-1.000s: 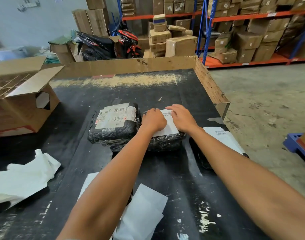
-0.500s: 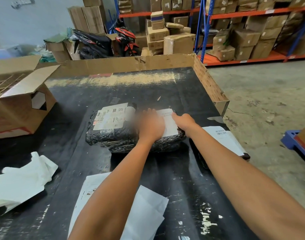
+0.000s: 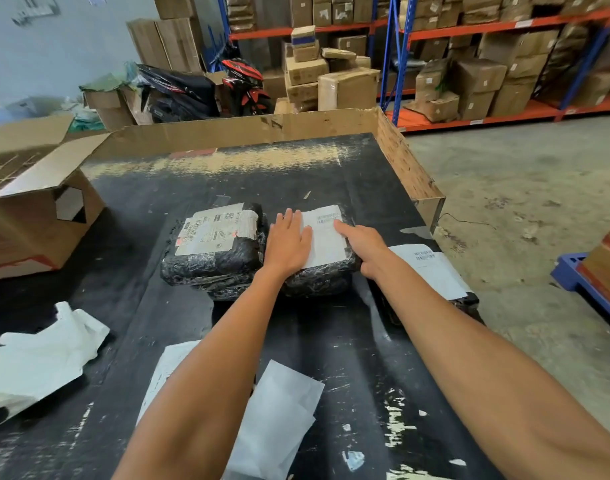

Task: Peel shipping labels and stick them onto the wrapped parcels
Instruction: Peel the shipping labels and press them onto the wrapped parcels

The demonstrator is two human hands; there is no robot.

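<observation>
Label (image 3: 325,237) on parcel (image 3: 317,278); left hand (image 3: 289,242), right hand (image 3: 364,245) flat, grip released.

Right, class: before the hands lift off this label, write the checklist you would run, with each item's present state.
1. Label lies on the middle parcel: ok.
2. Left hand flat on its left edge: ok.
3. Right hand pressing its right side: ok.
4. All corners stuck down: cannot tell.
5. Barcode uncovered: ok.
6. Left parcel and right parcel carry labels: ok.
</observation>
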